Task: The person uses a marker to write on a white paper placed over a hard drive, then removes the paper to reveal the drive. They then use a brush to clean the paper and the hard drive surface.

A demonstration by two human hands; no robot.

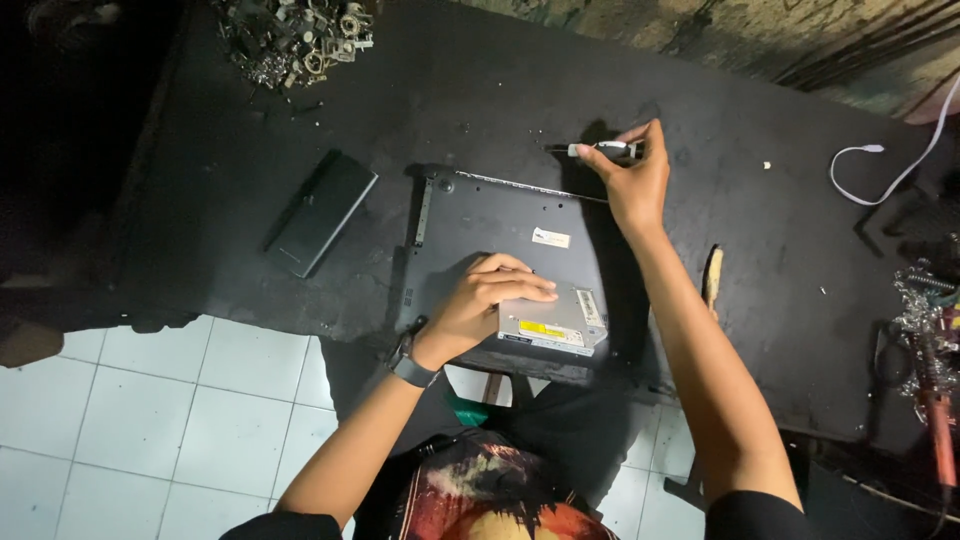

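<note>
A dark grey laptop [490, 225] lies upside down on a black table [500, 90]. My left hand [485, 300], with a dark watch on its wrist, rests on the laptop's near side, its fingers on a silver optical drive [560, 322] that sticks out at the near right corner. My right hand [632, 170] reaches past the laptop's far right corner and grips a small screwdriver [603, 150] with a white and black handle, its tip pointing left just above the table.
A slim dark battery pack [325, 212] lies left of the laptop. A heap of metal parts [295, 40] sits at the far left. A white cable [890, 165] and tools [930, 350] are at the right. White floor tiles [170, 420] show below the table edge.
</note>
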